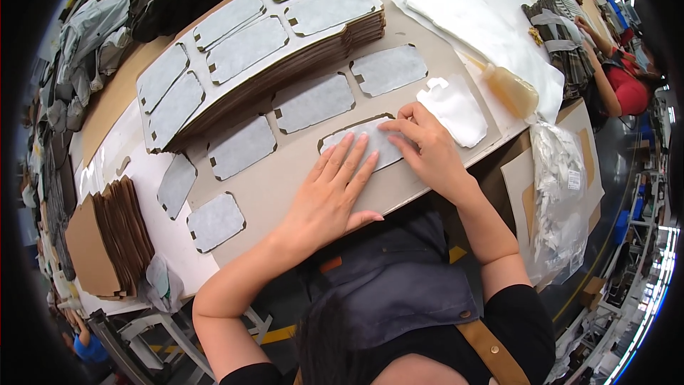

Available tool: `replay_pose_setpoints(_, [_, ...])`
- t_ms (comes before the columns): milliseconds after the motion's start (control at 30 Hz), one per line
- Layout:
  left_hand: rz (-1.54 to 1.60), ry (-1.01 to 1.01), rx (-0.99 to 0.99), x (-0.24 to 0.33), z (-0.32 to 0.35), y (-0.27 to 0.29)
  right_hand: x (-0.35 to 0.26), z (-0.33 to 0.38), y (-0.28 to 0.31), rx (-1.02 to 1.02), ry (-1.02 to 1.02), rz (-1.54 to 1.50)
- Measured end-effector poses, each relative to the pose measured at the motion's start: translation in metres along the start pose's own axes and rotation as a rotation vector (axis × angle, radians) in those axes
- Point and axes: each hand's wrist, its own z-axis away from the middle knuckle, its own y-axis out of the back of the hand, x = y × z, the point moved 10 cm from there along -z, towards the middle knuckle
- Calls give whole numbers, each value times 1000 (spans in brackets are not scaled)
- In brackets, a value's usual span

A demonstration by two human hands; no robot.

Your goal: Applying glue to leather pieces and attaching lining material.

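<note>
My left hand (pixel 331 189) lies flat, fingers spread, on a light grey sheet (pixel 377 158) set in a dark-edged cutout of a beige board (pixel 299 153). At the sheet's right end my right hand (pixel 431 146) is curled, thumb and index finger bent together on its edge in a pinch. Part of the sheet is hidden under the hands. More grey sheets, such as one (pixel 313 102) just beyond my left hand, fill the other cutouts. Right of my right hand rests a loose pile of white sheets (pixel 456 110).
A thick stack of boards with grey pieces (pixel 249 75) stands at the far left. Brown card pieces (pixel 110 239) stand at the left. White sheeting (pixel 470 14) and a yellowish translucent bottle (pixel 509 93) lie at the right, above a clear plastic bag (pixel 559 199). A person in red (pixel 627 89) works farther right.
</note>
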Motion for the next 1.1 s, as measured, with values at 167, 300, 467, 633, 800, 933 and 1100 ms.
replay_pose_setpoints(167, [-9, 3, -23, 0, -1, -3, 4, 2, 4, -45, 13, 51])
replay_pose_setpoints(300, [-22, 11, -29, 0, -2, -2, 7, 3, 12, -50, 24, 95])
replay_pose_setpoints(467, [-17, 17, -49, 1, -2, -4, -11, 16, 20, 17, 138, 224])
replay_pose_setpoints(633, [-16, 13, -48, 0, -2, -4, -28, 38, -32, -352, 207, 325])
replay_pose_setpoints(800, [-34, 4, -66, 1, -2, -5, -20, 42, -27, -394, 145, 427])
replay_pose_setpoints(933, [14, 52, -31, -5, 2, -5, -7, 43, -12, -265, 35, 454])
replay_pose_setpoints(1100, [-62, 124, 3, -15, -5, 0, -10, 35, -9, -185, 23, 403])
